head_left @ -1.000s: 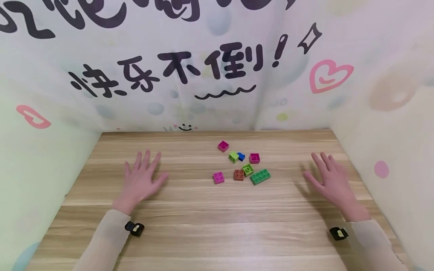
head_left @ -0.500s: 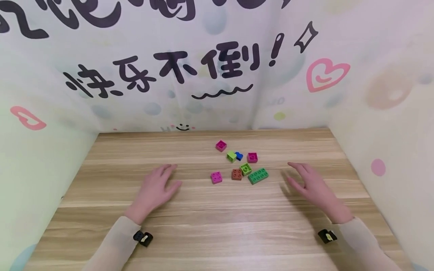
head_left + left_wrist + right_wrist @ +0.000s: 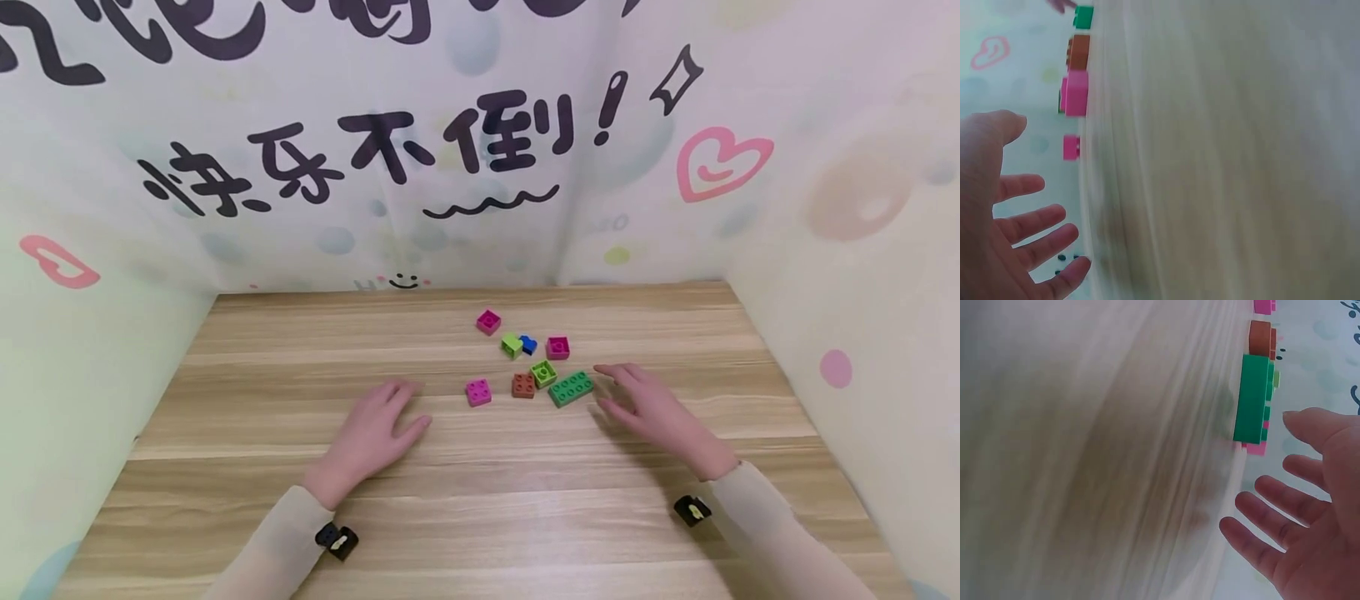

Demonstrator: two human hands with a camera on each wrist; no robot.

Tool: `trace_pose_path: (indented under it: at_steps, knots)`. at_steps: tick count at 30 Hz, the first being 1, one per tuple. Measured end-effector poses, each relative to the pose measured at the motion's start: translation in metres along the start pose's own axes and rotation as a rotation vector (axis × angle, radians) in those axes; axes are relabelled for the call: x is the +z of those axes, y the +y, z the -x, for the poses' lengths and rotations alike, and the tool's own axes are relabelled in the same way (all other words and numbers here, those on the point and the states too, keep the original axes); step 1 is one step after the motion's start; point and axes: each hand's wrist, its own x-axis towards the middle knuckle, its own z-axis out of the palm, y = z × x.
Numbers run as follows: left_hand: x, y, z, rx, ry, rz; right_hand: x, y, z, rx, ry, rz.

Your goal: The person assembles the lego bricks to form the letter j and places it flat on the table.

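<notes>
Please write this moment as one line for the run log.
left hand: empty, nearest pink brick; right hand: empty, beside long green brick; other bricks: grouped on wooden table

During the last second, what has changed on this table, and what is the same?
The left hand moved rightward, toward the nearest pink brick; the right hand moved leftward, close to the green brick. Nothing was taken hold of or let go. All the bricks stayed where they lay.
</notes>
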Motion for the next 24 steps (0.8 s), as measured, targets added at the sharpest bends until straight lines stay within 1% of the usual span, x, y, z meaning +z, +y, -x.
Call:
trace_pose_path:
  at_steps: [3,7,9,11,14,19,24]
  knots:
    - [0.004,0.008,0.0,-0.006,-0.028,0.028,0.003,-0.001,-0.007,-0.008,-0.022,-0.005]
    - [0.01,0.017,-0.002,-0.046,-0.09,0.076,0.006,-0.001,-0.015,-0.016,-0.049,0.0]
    - [0.013,0.021,-0.002,-0.059,-0.104,0.108,0.007,-0.002,-0.018,-0.026,-0.062,0.003]
    - [0.015,0.025,-0.003,-0.064,-0.105,0.141,0.008,-0.003,-0.021,-0.036,-0.074,0.011]
    - [0.017,0.03,-0.003,-0.054,-0.09,0.185,0.009,-0.004,-0.025,-0.05,-0.088,0.02]
    - [0.023,0.033,-0.004,-0.043,-0.097,0.217,0.011,-0.006,-0.026,-0.035,-0.11,0.018]
    - [0.026,0.036,-0.004,-0.046,-0.094,0.252,0.014,-0.009,-0.024,-0.024,-0.139,-0.007]
